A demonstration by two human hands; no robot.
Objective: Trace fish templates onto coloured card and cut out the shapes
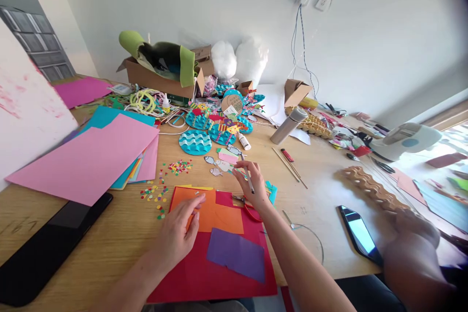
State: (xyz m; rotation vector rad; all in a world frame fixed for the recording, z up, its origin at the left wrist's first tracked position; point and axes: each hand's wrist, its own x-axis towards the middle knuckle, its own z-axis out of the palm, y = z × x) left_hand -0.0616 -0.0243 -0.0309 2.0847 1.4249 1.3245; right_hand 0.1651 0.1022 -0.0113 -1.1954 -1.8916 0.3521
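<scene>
Loosely curled and seemingly empty, the left hand is at the orange paper, contact unclear, while the right hand pinches a pen near the scissors. The pen looks light, rigid and smooth, best gripped along its barrel; the paper probably creases easily, so its edges suit fingertips.

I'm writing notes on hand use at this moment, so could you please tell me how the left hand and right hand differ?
The right hand holds a slim grey pen, while the left hand shows nothing in its grasp. The left hand is over the orange paper, whereas the right hand is farther forward, near the fish cutouts. Both are bare, with fingers bent.
</scene>
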